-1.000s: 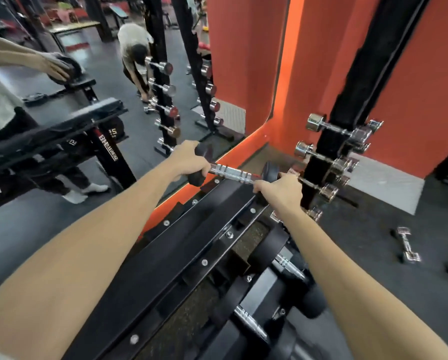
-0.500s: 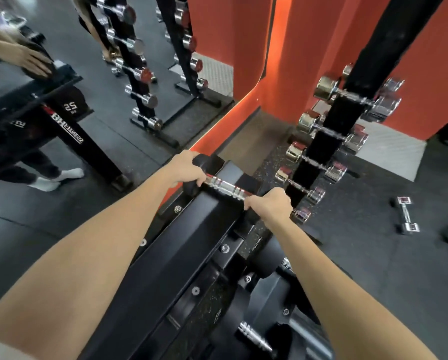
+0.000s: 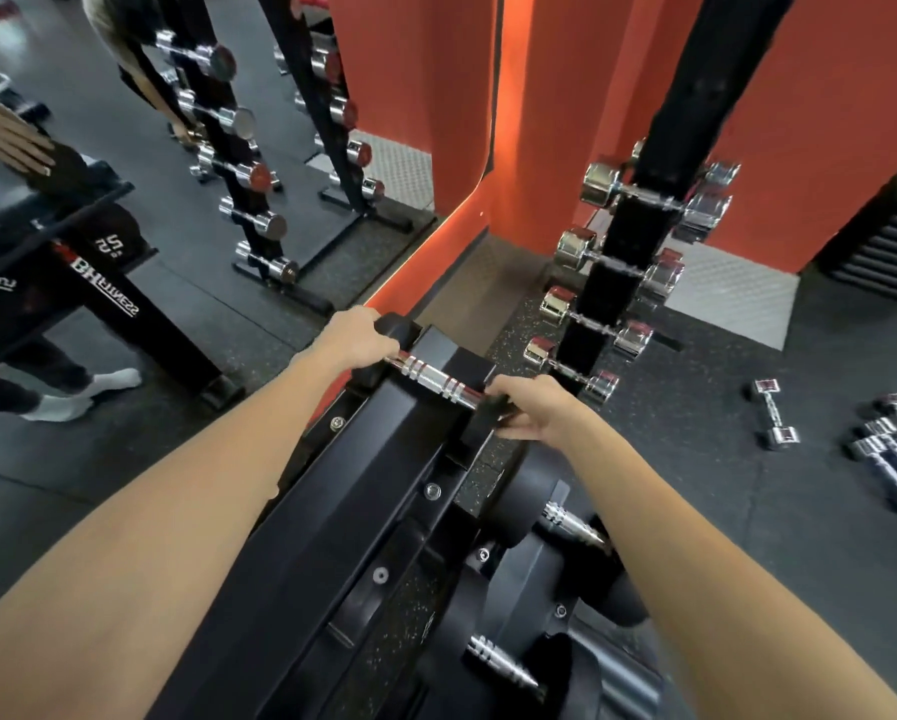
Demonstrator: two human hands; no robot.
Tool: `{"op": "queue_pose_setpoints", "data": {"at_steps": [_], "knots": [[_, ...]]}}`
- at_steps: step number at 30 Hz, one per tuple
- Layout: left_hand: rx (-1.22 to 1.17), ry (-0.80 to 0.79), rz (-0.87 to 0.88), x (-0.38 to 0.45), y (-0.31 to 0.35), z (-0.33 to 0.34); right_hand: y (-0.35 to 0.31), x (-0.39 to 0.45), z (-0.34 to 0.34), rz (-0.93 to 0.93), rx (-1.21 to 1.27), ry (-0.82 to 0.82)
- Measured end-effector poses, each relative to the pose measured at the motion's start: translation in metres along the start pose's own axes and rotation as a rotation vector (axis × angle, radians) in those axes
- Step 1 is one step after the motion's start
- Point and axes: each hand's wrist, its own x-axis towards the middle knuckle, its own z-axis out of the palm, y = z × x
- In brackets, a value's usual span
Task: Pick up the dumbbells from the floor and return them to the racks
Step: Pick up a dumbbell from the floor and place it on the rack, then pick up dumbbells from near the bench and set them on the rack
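Hands of the person are both on one black dumbbell (image 3: 438, 379) at the far end of the long black rack (image 3: 363, 491). The left hand (image 3: 355, 340) lies over the left head of this dumbbell with fingers curled around it, and the right hand (image 3: 532, 410) grips the right head in the same way. Between the two hands the chrome handle with its ringed grooves is visible. The dumbbell lies across the top tier of the rack, and I cannot tell if it rests fully in its cradle.

On the lower tier, under the right forearm, two more black dumbbells (image 3: 565, 522) lie in their places with their chrome handles showing.

Just beyond the rack stands a black vertical rack (image 3: 617, 283) against the orange wall (image 3: 799, 148), and small chrome dumbbells sit on its pegs on both sides. To the right, on the dark floor (image 3: 695, 407), one small chrome dumbbell (image 3: 771, 413) lies alone, and near it a group of chrome dumbbells (image 3: 893, 459) lies close together at the edge of the view.

On the left a mirror (image 3: 176, 200) shows the reflected racks and people.
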Motion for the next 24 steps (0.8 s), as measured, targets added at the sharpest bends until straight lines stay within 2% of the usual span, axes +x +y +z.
{"op": "queue_pose_setpoints", "data": {"at_steps": [3,5,9,16,20,24], "knots": [[-0.201,0.182,0.112,-0.038,0.012,-0.001,0.007,-0.029,-0.021,-0.090,0.016,-0.012],[-0.352,0.190,0.214,-0.069,0.031,0.005,0.016,-0.051,-0.041,-0.195,0.065,0.001],[-0.450,0.039,0.414,-0.127,0.086,0.034,0.042,-0.109,-0.082,-0.383,0.225,0.152],[-0.503,-0.236,0.617,-0.241,0.196,0.124,0.110,-0.238,-0.177,-0.559,0.410,0.350],[-0.480,-0.437,0.739,-0.320,0.265,0.183,0.168,-0.319,-0.246,-0.614,0.484,0.548],[-0.455,-0.652,0.889,-0.426,0.329,0.254,0.254,-0.416,-0.314,-0.640,0.562,0.806]]}}
